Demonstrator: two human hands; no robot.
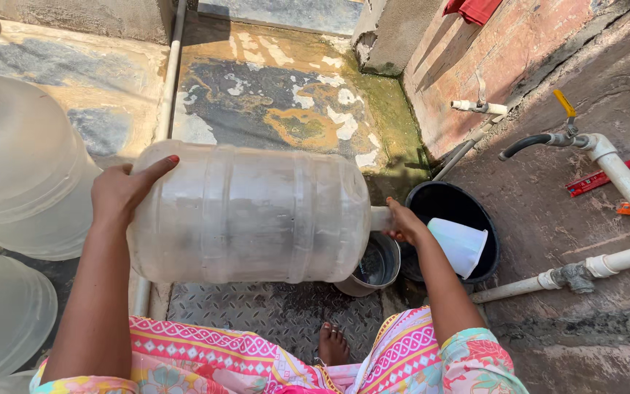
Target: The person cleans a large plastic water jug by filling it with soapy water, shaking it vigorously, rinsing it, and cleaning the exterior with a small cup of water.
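Observation:
A large clear plastic water jug [249, 211] lies on its side in front of me, its neck pointing right. My left hand [122, 190] presses flat against its base at the left. My right hand [405, 222] grips the jug's neck at the right. The neck hangs over a small metal pot [378, 266] with water in it. Just right of that stands a black bucket [475, 211] with a white plastic mug [459, 244] inside it.
Two more big clear jugs [20, 168] [1, 310] stand at the left. White pipes [625, 182] with a yellow-handled tap [565, 106] run along the right. My bare foot [332, 343] rests on a metal tread plate [278, 310]. The concrete floor [286, 95] ahead is wet and stained.

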